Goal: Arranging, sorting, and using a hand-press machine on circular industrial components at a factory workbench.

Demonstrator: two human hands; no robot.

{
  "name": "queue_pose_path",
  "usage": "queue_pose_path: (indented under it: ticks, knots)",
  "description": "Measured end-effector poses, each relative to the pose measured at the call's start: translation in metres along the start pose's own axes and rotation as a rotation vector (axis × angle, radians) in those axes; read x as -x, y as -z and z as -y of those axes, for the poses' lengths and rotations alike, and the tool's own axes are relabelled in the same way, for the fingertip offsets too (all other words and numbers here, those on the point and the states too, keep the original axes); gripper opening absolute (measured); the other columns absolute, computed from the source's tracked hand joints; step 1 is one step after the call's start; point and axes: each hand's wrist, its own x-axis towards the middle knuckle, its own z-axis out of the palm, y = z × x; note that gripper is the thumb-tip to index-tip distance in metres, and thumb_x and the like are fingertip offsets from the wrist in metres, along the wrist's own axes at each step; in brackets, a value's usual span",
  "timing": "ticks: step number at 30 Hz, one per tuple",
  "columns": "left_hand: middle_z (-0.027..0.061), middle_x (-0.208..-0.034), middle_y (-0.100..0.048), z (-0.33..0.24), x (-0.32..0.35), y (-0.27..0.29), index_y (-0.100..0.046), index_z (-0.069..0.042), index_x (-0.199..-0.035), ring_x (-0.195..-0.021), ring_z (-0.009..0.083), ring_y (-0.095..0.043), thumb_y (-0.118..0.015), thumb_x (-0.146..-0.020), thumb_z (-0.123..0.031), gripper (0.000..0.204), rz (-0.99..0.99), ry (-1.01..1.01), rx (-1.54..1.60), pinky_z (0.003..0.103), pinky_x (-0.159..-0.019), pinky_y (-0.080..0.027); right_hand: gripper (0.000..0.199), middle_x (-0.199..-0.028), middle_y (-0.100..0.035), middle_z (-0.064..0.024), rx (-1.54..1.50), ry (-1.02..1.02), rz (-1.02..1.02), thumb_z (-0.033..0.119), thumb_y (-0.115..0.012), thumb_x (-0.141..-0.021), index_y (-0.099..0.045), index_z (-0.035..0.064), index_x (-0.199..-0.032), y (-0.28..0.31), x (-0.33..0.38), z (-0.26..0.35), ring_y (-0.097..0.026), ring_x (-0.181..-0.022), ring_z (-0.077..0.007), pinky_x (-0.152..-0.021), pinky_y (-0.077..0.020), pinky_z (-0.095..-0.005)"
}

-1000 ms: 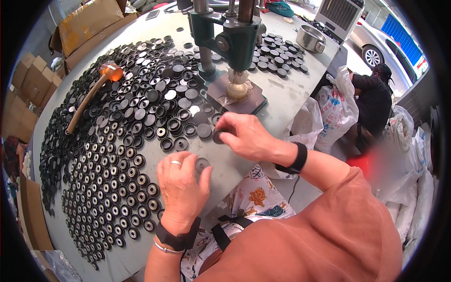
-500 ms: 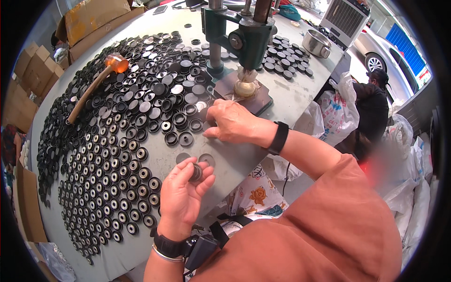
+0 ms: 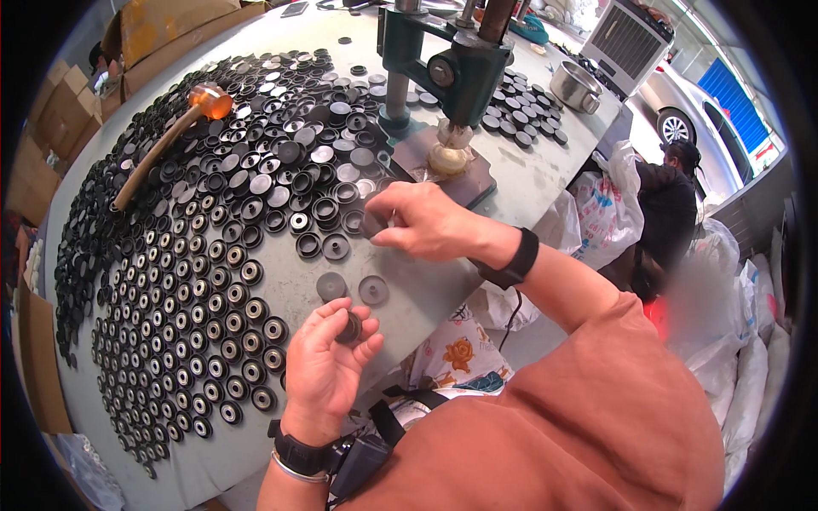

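Note:
My left hand (image 3: 322,358) is closed round a small black round part (image 3: 349,327), gripped between thumb and fingers above the table's near edge. My right hand (image 3: 426,220) pinches a dark round disc (image 3: 373,223) by its edge, close in front of the press base. On the table between the hands lie a flat grey disc (image 3: 331,286) and a disc with a raised centre (image 3: 373,290). Beside the right hand, a black ring-shaped cap (image 3: 308,246) and a flanged cap (image 3: 336,247) sit at the edge of a large pile of black caps (image 3: 281,153).
A green press (image 3: 460,81) with a pale rounded tip stands over a metal base plate (image 3: 409,157). A wooden-handled mallet (image 3: 162,153) rests on the pile. Rows of black wheels with metal bearings (image 3: 196,319) cover the left. A steel pot (image 3: 576,86) stands far right; a person (image 3: 669,213) sits beyond white sacks.
My right hand has risen slightly, and the disc in its fingers shows more plainly. My left hand has shifted a little down and toward me, still holding the black part.

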Motion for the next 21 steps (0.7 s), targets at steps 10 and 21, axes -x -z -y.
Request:
queue_pose_path:
  ticks: [10,21]
  knots:
    - [0.0138,-0.095,-0.056,0.002,0.004,-0.005,-0.047,0.001,-0.108,-0.083,0.0231,-0.06,-0.045,-0.09,-0.006,0.019,0.023,0.001,0.014,0.034,-0.07,-0.055,0.042,-0.093,-0.061,-0.0043,-0.913,-0.334,0.181,0.011,-0.068,-0.078,-0.053,-0.0042,-0.115,0.01,0.007,0.003,-0.057,-0.077,-0.0086,-0.063,-0.0496,-0.0231]
    - [0.0121,-0.095,-0.056,0.005,0.002,0.0,-0.047,-0.002,-0.11,-0.081,0.0209,-0.059,-0.046,-0.09,-0.007,0.02,0.041,0.012,0.007,0.032,-0.069,-0.054,0.038,-0.09,-0.053,-0.0172,0.32,-0.028,-0.102,0.032,-0.07,-0.071,-0.06,0.0009,-0.091,-0.012,0.012,0.023,-0.059,-0.081,-0.0339,-0.071,-0.0485,-0.0395]
